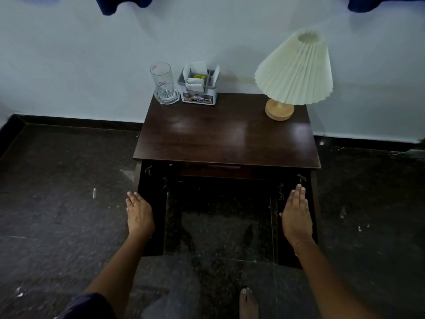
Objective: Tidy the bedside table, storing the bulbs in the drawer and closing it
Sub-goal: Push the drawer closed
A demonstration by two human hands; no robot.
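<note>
Dark stone floor, pale wall; bedside table (226, 134) cleared, no bulbs visible; drawer (210, 169) appears nearly shut, probably rigid, pushed at its front; left hand (139, 214), right hand (296, 217) flat, empty, on doors (154, 226).

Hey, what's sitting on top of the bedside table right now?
On the bedside table: a glass mug, a grey organizer holding paper sachets, and a lamp. No bulbs show; whatever lies deep inside the organizer is hidden.
</note>
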